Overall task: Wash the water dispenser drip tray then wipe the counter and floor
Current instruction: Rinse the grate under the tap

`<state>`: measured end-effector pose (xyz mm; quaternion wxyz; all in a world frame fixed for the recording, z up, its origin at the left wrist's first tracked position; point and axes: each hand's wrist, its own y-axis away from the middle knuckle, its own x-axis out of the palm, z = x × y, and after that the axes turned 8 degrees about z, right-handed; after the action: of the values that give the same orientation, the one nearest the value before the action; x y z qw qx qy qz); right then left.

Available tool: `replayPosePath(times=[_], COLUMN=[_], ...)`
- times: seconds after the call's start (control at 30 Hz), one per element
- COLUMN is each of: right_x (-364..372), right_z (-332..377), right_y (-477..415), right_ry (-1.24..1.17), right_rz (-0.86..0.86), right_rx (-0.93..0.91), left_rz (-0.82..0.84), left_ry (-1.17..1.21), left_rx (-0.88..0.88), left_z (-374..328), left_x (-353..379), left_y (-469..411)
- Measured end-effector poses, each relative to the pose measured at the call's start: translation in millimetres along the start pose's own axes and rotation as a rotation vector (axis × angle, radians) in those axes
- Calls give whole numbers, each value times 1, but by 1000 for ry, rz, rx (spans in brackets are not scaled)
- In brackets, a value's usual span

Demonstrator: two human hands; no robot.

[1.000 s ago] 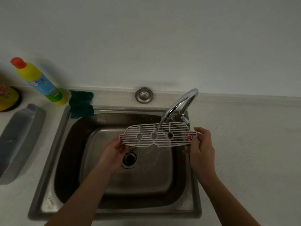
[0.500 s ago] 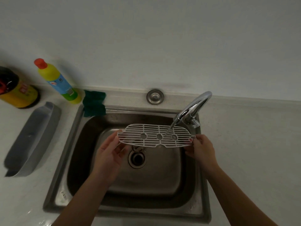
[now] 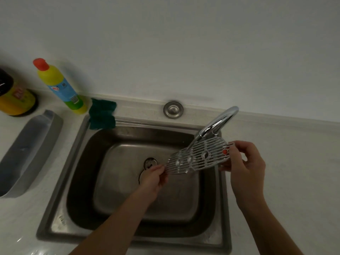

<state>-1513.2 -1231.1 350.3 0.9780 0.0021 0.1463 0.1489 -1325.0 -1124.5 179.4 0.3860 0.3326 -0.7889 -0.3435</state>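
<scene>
I hold a white slotted drip tray grate point(image 3: 199, 157) over the steel sink point(image 3: 77, 144), tilted so its right end is higher, under the chrome faucet point(image 3: 219, 122). The grate has three round holes and a red dot near its right end. My left hand point(image 3: 154, 176) pinches its lower left tip. My right hand point(image 3: 244, 162) grips its right end. The grey drip tray base point(image 3: 29, 151) lies on the counter left of the sink.
A yellow detergent bottle point(image 3: 58, 87) with a red cap and a dark jar with a yellow label point(image 3: 12, 94) stand at the back left. A green sponge point(image 3: 102, 114) rests on the sink's back left corner. A round steel cap point(image 3: 173, 109) sits behind the sink.
The grate has turned from level to tilted, left end down toward the drain and right end up by the faucet. Both hands kept their hold.
</scene>
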Motion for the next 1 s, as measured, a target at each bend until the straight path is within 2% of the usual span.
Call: replayPosePath(times=[0.13,0.23,0.4,0.57,0.7,1.0], right_x=[-18,-21,-9,27,49,42], right_z=[-5,-16,-51,-83,-106,-101], right_y=[2,2,-6,-19,-29,-73], right_ry=[-12,2,-13,-20,28,304], right_rz=[-54,-58,-47,113,291,132], right_rx=[0,39,210,375,467,397], left_rz=[98,130,138,80,38,-241], left_ry=[-47,36,60,-332,-413,-970], left_rx=[-38,-13,244,534,640,906], left_z=[5,-6,-54,-102,-121,-110], left_x=[17,5,-31,-57,-65,-79], left_y=[6,18,55,104,131,133])
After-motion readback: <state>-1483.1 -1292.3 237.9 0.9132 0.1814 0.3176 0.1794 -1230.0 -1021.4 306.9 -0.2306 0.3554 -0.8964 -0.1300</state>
